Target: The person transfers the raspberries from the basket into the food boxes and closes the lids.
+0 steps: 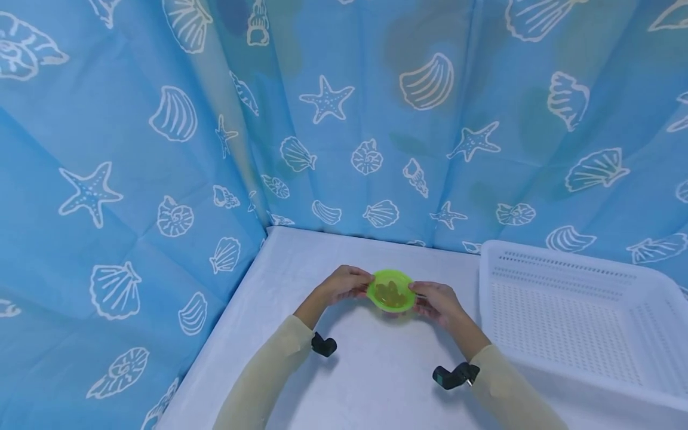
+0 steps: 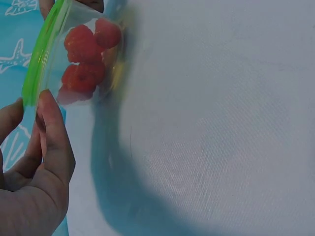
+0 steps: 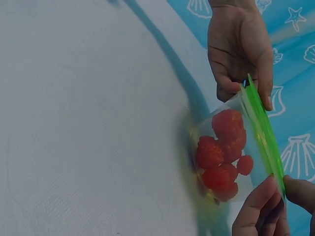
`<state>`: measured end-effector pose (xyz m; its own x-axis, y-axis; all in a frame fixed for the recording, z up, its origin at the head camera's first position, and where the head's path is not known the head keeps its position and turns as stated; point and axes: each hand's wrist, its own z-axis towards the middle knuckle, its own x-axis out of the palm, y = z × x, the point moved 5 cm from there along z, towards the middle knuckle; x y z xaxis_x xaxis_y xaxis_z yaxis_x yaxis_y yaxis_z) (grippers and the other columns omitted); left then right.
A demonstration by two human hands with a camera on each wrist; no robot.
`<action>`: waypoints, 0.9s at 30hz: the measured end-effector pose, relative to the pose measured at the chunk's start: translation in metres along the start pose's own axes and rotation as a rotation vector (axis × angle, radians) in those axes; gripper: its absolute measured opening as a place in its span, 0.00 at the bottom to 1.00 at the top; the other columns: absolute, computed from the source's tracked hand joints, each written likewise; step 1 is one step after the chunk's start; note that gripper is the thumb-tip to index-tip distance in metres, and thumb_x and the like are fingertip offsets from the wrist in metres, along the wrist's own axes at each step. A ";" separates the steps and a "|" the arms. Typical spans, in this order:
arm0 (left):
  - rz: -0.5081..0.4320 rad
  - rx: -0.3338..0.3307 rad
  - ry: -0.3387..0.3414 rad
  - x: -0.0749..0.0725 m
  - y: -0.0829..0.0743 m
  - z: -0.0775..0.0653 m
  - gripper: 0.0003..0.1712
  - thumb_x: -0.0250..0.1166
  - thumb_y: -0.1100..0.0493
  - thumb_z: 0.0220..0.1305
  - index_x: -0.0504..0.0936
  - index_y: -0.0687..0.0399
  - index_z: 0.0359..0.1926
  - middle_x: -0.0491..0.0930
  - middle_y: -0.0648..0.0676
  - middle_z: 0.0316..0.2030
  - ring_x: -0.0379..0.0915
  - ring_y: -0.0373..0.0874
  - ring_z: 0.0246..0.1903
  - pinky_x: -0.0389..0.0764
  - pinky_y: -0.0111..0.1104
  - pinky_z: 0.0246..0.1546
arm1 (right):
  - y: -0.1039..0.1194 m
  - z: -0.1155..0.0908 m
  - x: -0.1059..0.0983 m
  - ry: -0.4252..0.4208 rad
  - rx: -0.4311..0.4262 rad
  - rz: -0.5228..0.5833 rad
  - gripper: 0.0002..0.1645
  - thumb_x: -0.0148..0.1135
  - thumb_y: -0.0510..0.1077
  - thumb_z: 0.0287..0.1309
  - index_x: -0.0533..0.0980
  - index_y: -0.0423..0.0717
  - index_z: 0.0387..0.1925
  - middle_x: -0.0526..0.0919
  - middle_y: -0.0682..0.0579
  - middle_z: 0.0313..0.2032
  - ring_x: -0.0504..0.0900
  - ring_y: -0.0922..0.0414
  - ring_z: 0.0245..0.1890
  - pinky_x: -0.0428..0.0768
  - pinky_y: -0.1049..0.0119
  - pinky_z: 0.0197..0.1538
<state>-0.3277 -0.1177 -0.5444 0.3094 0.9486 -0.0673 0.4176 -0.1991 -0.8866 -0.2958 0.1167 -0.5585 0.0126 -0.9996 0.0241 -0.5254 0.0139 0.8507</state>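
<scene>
Between both hands is a small clear plastic container (image 1: pixel 392 307) with a translucent green lid (image 1: pixel 392 282). Through its clear wall, several red raspberries (image 2: pixel 81 49) show in the left wrist view. My left hand (image 1: pixel 344 283) pinches the left side of the rim between thumb and fingers. On the opposite side, my right hand (image 1: pixel 439 303) pinches the rim, its thumb on the lid. In the right wrist view the lid's edge (image 3: pixel 264 132) looks seated along the container's top. The container is held up, its shadow falling on the white table.
A large white perforated plastic basket (image 1: pixel 559 364) stands on the right of the white-covered table (image 1: pixel 371 382). Blue curtains (image 1: pixel 344 143) with white shells and starfish hang behind and along the left. A black wrist mount (image 1: pixel 324 344) sits on each forearm.
</scene>
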 end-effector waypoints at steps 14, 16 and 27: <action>0.077 0.004 -0.050 0.007 -0.008 0.001 0.11 0.66 0.61 0.64 0.82 0.64 0.43 0.81 0.61 0.35 0.79 0.46 0.29 0.83 0.32 0.33 | 0.002 0.000 0.000 -0.028 -0.024 -0.009 0.27 0.67 0.48 0.58 0.75 0.41 0.57 0.80 0.45 0.43 0.81 0.57 0.31 0.82 0.68 0.34; 0.085 0.000 -0.073 0.007 -0.007 0.001 0.11 0.67 0.60 0.64 0.82 0.64 0.43 0.81 0.60 0.34 0.79 0.45 0.28 0.83 0.31 0.32 | 0.003 0.000 0.000 -0.022 -0.023 -0.003 0.28 0.68 0.48 0.58 0.74 0.41 0.57 0.80 0.45 0.43 0.81 0.57 0.31 0.82 0.68 0.34; 0.038 0.029 -0.036 0.005 -0.001 -0.002 0.16 0.70 0.57 0.61 0.82 0.62 0.45 0.81 0.59 0.37 0.81 0.46 0.33 0.84 0.35 0.38 | -0.002 -0.006 0.002 0.017 -0.055 -0.023 0.34 0.72 0.45 0.53 0.70 0.38 0.59 0.79 0.45 0.45 0.82 0.56 0.32 0.84 0.67 0.37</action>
<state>-0.3250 -0.1132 -0.5427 0.2937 0.9487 -0.1170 0.3809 -0.2284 -0.8959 -0.2895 0.1145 -0.5570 0.0387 -0.9992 0.0132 -0.4777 -0.0069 0.8785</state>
